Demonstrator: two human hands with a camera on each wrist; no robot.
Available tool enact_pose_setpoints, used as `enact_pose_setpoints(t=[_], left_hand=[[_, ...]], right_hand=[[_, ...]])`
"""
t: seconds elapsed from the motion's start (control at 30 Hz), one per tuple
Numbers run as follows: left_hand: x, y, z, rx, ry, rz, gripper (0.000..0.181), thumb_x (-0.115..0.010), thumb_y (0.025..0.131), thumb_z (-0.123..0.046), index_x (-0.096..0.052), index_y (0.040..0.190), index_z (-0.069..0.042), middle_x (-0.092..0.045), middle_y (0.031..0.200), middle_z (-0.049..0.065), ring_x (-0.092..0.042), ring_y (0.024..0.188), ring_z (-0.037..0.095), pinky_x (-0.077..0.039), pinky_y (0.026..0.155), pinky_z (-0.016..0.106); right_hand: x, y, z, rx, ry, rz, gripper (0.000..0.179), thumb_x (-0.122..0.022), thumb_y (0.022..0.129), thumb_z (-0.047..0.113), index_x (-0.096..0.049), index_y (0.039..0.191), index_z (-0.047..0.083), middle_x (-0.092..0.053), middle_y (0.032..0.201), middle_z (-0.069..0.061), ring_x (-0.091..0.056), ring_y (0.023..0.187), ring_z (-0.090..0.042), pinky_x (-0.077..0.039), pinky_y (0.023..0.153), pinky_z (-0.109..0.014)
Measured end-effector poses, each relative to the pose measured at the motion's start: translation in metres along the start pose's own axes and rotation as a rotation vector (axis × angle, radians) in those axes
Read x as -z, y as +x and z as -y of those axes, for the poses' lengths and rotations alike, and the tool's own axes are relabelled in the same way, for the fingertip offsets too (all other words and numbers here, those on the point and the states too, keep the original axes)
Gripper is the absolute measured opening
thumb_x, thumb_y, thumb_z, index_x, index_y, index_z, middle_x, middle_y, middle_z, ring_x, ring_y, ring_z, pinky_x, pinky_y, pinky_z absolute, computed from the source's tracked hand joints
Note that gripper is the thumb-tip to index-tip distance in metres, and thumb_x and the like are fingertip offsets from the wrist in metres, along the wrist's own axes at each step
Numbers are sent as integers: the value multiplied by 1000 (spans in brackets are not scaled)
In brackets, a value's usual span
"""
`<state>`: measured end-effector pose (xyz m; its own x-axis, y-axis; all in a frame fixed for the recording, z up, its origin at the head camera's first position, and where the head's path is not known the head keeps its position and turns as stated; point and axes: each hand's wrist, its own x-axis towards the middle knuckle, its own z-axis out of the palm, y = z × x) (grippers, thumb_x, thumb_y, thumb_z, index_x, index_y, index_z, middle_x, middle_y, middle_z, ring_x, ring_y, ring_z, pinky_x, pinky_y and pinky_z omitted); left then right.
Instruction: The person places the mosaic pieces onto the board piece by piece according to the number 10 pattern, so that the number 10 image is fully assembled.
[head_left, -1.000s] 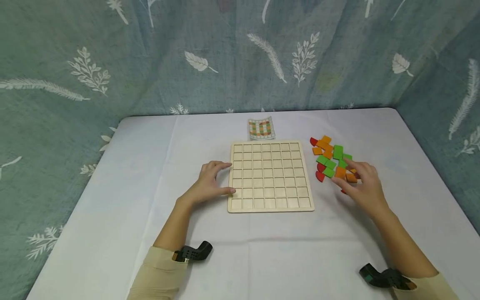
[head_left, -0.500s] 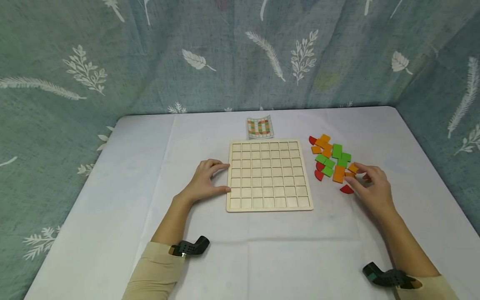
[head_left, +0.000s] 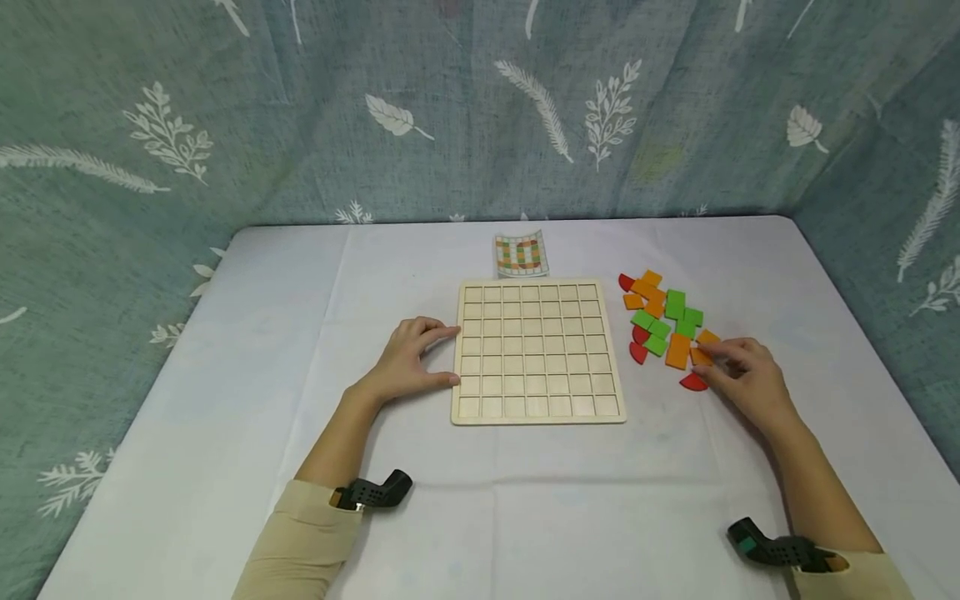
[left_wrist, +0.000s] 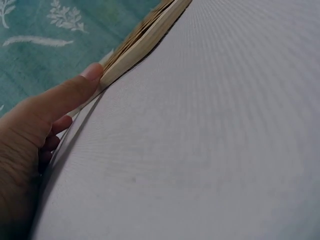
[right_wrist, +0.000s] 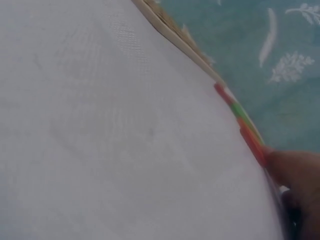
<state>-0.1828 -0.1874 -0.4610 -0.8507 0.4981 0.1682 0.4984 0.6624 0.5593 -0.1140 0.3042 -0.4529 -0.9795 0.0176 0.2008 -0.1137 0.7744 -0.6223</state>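
Observation:
A pale wooden grid board (head_left: 536, 352) lies flat in the middle of the table. My left hand (head_left: 405, 357) rests at its left side, index finger and thumb spread apart and touching the edge; the left wrist view shows the thumb (left_wrist: 80, 87) against the rim. To the right of the board lies a loose cluster of green, orange and red tiles. My right hand (head_left: 746, 379) is at its near right end, with thumb and index finger pinching a square orange tile (head_left: 699, 357). A red rounded tile (head_left: 693, 382) sits just below the thumb.
A small card (head_left: 521, 254) with a coloured grid pattern stands behind the board. Green tiles (head_left: 675, 304) and a larger orange tile (head_left: 677, 352) lie close beside the right hand. A white cloth (head_left: 420, 542) covers the table; a leaf-patterned curtain (head_left: 450, 108) hangs behind.
My right hand has moved right and slightly toward me, uncovering the red rounded tile and orange tiles at the cluster's near end. My left hand stays at the board's left edge.

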Motion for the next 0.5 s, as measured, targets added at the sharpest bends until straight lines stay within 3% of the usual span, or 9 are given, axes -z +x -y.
enact_pose_setpoints(t=[0.17, 0.37, 0.5], left_hand=[[2, 2, -1, 12, 21, 18, 75, -79, 69, -46, -54, 135, -19, -46, 123, 7, -38, 111, 26, -29, 95, 46], [3, 4, -2, 52, 13, 41, 75, -81, 68, -44, -55, 134, -20, -47, 122, 5, -38, 112, 25, -29, 95, 45], [2, 3, -3, 56, 14, 42, 75, -81, 67, -44, -56, 133, -20, -48, 122, 4, -39, 113, 25, -29, 96, 46]], right_hand=[[4, 2, -1, -9, -27, 64, 38, -69, 87, 26, -65, 113, -1, -53, 106, -15, -41, 89, -20, -34, 73, -27], [7, 1, -2, -33, -35, 91, 41, -69, 87, 29, -63, 112, -2, -53, 109, -16, -45, 96, -28, -34, 75, -23], [5, -2, -3, -10, -52, 81, 38, -67, 89, 28, -62, 110, -3, -53, 107, -16, -46, 99, -30, -38, 82, -33]])
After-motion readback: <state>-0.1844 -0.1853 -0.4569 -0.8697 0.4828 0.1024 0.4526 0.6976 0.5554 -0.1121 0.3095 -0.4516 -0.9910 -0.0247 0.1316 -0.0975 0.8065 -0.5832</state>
